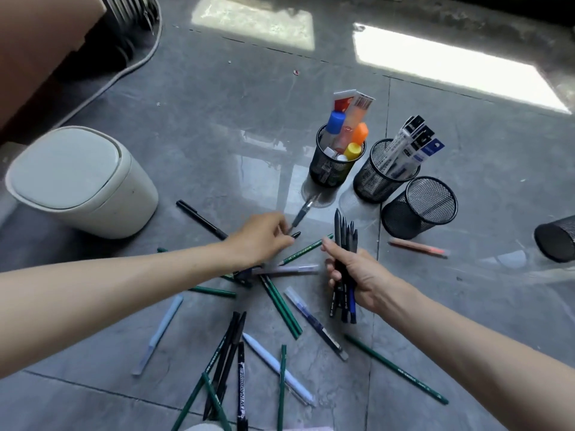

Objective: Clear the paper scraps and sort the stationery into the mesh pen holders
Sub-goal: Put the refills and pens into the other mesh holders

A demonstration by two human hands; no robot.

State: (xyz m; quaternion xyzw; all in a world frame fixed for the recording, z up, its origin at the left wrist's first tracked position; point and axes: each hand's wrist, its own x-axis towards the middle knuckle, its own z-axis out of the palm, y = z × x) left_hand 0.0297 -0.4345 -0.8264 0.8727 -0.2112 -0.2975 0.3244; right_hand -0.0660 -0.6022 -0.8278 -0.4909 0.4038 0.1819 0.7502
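My right hand (357, 278) grips a bundle of several black pens (344, 244), tips pointing up. My left hand (261, 237) pinches a black pen (303, 213) low over the floor; its clear tip points toward the holders. Three black mesh pen holders stand beyond: one (334, 169) with glue bottles and coloured markers, one (378, 178) with packets of refills, one (417, 209) with nothing visible inside. Green pencils (281, 303), black markers (241, 387) and pale blue pens (158, 334) lie scattered on the grey floor below my hands.
A white lidded bin (81, 181) stands at the left. A fourth mesh holder (557, 241) lies at the right edge. An orange pencil (418, 247) lies near the third holder, one black pen (200, 219) by the bin. A white cable (124, 70) runs at back left.
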